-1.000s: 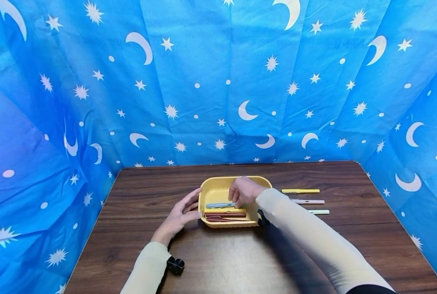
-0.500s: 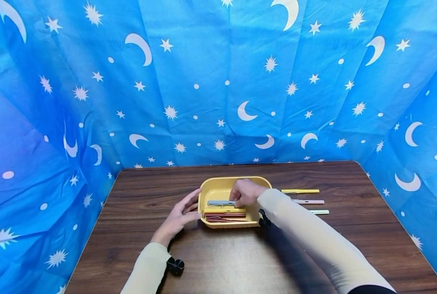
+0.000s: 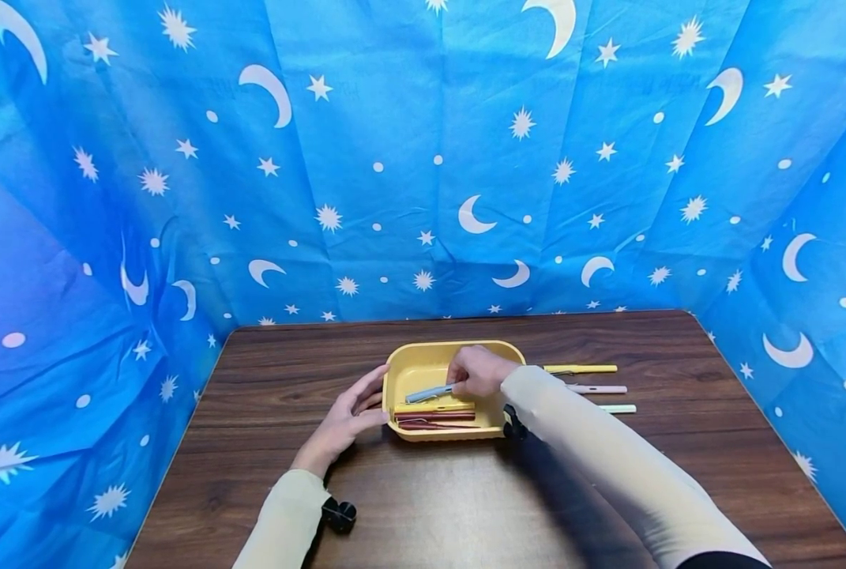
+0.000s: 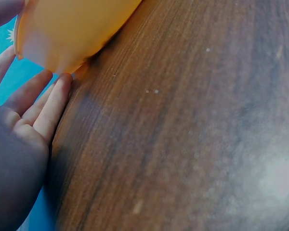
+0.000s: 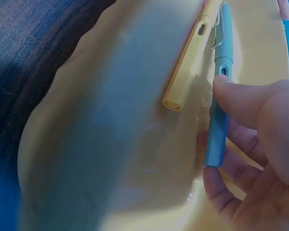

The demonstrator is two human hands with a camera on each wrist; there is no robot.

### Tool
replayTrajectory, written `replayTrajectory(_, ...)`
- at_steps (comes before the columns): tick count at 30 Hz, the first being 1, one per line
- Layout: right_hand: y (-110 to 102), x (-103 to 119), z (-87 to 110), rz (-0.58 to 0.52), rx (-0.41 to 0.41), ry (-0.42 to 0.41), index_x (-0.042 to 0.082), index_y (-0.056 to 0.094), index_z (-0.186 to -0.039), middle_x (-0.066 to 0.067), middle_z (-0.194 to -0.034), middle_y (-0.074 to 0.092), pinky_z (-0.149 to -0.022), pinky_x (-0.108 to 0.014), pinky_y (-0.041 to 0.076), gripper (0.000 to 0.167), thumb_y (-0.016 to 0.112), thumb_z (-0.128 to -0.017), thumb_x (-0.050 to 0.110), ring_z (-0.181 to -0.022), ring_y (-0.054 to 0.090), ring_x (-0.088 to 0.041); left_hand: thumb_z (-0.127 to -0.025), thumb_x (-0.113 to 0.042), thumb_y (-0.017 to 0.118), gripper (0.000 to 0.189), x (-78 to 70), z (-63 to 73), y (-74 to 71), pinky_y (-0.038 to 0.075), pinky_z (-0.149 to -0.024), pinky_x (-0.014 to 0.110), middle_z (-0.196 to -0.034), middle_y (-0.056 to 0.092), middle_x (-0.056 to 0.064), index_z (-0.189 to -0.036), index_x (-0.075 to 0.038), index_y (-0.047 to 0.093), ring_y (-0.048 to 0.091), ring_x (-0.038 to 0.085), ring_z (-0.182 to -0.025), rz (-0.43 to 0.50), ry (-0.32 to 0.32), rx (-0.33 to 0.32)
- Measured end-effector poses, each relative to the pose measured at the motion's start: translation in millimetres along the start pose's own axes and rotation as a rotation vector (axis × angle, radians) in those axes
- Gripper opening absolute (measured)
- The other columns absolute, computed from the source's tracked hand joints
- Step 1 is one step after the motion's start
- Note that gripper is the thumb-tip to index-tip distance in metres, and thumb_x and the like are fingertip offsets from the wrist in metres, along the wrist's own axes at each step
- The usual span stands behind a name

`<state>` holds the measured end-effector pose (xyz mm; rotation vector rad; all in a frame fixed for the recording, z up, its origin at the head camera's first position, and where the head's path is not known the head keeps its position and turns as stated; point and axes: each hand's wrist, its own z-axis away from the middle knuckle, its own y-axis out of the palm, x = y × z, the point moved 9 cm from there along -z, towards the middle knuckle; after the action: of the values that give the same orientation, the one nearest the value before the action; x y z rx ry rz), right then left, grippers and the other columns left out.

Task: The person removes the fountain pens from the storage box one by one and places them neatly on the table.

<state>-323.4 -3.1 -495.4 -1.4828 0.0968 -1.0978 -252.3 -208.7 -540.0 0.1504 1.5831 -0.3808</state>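
A shallow yellow plastic box (image 3: 415,371) stands on the table. Inside it, my right hand (image 3: 479,370) pinches a blue-grey pen (image 3: 430,393) between thumb and fingers near one end. The right wrist view shows this pen's metal clip and the thumb (image 5: 243,98) along its barrel. A yellow pen (image 5: 189,67) lies beside it in the box. Dark red pens (image 3: 435,425) lie along the box's near wall. My left hand (image 3: 344,419) touches the box's left end with spread, fairly straight fingers (image 4: 53,106) against its outer wall.
To the right of the box lie another yellow pen (image 3: 586,369), a pale pinkish pen (image 3: 602,389) and a light green pen (image 3: 620,408), partly behind the right sleeve. The dark wood table (image 3: 287,356) meets a blue star-and-moon cloth (image 3: 394,197) at its back and sides.
The blue-grey pen has risen slightly within the box and now slants, with its left end lower. My right hand has shifted slightly right. The left hand stays put.
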Motion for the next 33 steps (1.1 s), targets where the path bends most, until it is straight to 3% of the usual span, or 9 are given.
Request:
replayTrajectory(4, -4, 2, 2.9, -0.005, -0.034, -0.022, 0.007, 0.081, -0.092, 0.005, -0.078, 0.070, -0.068, -0.022, 0.051, 0.005, 0.077, -0.095, 0.007, -0.070, 0.057, -0.005, -0.097, -0.008, 0.073, 0.080, 0.1, -0.1, 0.0, 0.043, -0.117, 0.047, -0.168, 0.037, 0.012, -0.165, -0.027, 0.036, 0.042, 0.037, -0.149, 0.005, -0.001, 0.001)
replayTrajectory(17, -13, 5, 15.8, -0.168, -0.109, -0.035, 0.004, 0.083, -0.102, -0.006, -0.091, 0.077, -0.068, -0.024, 0.054, 0.009, 0.076, -0.096, 0.007, -0.074, 0.062, -0.010, -0.097, -0.009, 0.074, 0.079, 0.1, -0.6, -1.4, 0.034, -0.121, 0.060, -0.167, 0.038, 0.010, -0.164, -0.028, 0.038, 0.040, 0.037, -0.150, 0.005, 0.010, -0.003)
replayTrajectory(33, -31, 4, 40.0, -0.226, -0.178, -0.076, 0.009, 0.085, -0.102, 0.000, -0.095, 0.080, -0.076, -0.028, 0.057, 0.010, 0.080, -0.093, 0.010, -0.086, 0.069, -0.011, -0.096, -0.009, 0.074, 0.079, 3.3, -1.5, -1.2, 0.035, -0.120, 0.058, -0.167, 0.038, 0.010, -0.164, -0.030, 0.039, 0.041, 0.035, -0.150, 0.014, 0.009, 0.000)
